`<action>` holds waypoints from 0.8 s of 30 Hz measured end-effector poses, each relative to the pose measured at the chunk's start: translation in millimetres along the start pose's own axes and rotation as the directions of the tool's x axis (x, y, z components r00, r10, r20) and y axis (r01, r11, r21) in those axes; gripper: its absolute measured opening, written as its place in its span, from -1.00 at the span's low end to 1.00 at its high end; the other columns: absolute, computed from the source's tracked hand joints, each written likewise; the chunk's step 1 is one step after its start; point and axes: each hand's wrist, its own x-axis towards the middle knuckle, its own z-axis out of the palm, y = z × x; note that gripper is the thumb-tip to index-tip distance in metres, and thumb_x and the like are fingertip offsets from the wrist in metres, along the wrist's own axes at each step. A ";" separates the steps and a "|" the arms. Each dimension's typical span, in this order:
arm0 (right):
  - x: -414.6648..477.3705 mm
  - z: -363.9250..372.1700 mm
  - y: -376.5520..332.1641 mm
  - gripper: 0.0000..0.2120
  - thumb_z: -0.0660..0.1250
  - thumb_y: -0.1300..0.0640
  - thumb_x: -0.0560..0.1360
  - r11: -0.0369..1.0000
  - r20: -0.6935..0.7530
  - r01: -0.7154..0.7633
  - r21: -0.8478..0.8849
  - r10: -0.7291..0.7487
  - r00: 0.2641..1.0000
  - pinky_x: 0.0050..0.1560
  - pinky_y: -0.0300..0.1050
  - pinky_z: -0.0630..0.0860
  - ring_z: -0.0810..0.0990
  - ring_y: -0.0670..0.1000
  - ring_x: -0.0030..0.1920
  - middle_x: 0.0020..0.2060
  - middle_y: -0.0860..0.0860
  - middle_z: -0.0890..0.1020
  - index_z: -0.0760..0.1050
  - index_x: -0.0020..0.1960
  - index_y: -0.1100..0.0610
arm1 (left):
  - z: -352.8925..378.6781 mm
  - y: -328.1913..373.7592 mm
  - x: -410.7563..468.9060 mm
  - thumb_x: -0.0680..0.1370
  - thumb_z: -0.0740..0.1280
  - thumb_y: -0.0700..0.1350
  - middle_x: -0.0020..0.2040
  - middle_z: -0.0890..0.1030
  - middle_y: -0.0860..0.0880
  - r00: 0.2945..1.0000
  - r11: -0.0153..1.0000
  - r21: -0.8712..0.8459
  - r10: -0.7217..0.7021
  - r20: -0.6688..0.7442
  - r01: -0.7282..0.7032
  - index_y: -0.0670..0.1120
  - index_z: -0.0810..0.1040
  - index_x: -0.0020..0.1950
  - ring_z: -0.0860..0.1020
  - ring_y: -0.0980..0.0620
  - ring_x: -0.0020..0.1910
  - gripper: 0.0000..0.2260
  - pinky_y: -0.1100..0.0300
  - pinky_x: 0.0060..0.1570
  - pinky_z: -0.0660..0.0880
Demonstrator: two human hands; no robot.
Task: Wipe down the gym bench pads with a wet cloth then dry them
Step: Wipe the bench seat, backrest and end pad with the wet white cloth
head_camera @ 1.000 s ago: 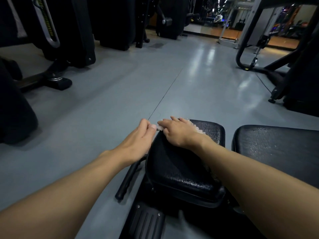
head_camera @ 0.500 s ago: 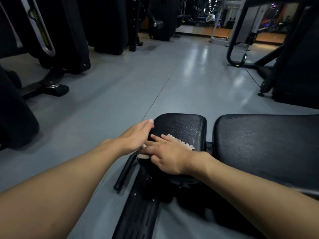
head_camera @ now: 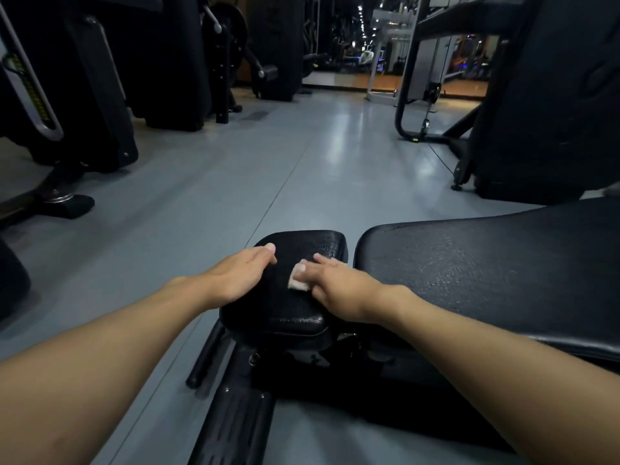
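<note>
Above the shiny grey floor (head_camera: 302, 162) sit a big bumpy black pad (head_camera: 469, 263) and a smaller rounded black pad (head_camera: 285, 307), where the left hand (head_camera: 240, 278) lies flat, grip wide, and the right hand (head_camera: 339, 293), fingers straight, presses a small white cloth (head_camera: 297, 283) down.

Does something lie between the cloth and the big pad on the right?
Nothing visible: the right hand presses the cloth on the small pad; only a narrow gap lies before the big pad.
</note>
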 end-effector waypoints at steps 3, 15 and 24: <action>6.1 -11.9 18.9 -0.66 0.10 0.37 0.53 0.996 -0.126 -0.049 0.081 0.059 0.990 0.52 -0.07 0.06 0.40 0.13 0.32 0.26 0.10 0.49 0.47 0.24 0.24 | -1.2 10.9 -2.6 0.65 -0.07 0.21 0.11 0.55 0.12 1.000 1.000 -0.014 0.002 0.029 -0.001 0.08 0.54 0.13 0.49 0.11 0.16 -0.57 0.14 0.23 0.33; -8.8 -83.1 15.2 -0.71 0.11 0.14 0.68 0.646 -0.397 0.100 0.757 0.333 0.856 -0.04 -0.42 0.43 0.57 -0.08 0.06 0.09 0.01 0.60 0.45 0.33 0.18 | 8.0 151.7 23.2 0.60 0.28 0.02 -0.18 0.64 -0.02 1.000 0.810 -0.586 0.017 -0.013 -0.021 -0.19 0.60 0.11 0.61 0.05 -0.20 -0.70 0.14 -0.20 0.51; -77.4 -264.1 14.7 -0.73 0.30 0.04 0.45 0.331 -0.115 -0.085 0.940 0.539 0.834 -0.08 -0.06 0.44 0.54 0.01 -0.12 -0.11 0.03 0.56 0.50 0.07 0.18 | -78.9 325.2 15.2 0.57 0.21 -0.24 -0.15 0.50 -0.21 0.993 0.677 -0.730 -0.119 0.020 0.096 -0.14 0.46 -0.02 0.50 -0.10 -0.19 -0.94 0.03 -0.17 0.47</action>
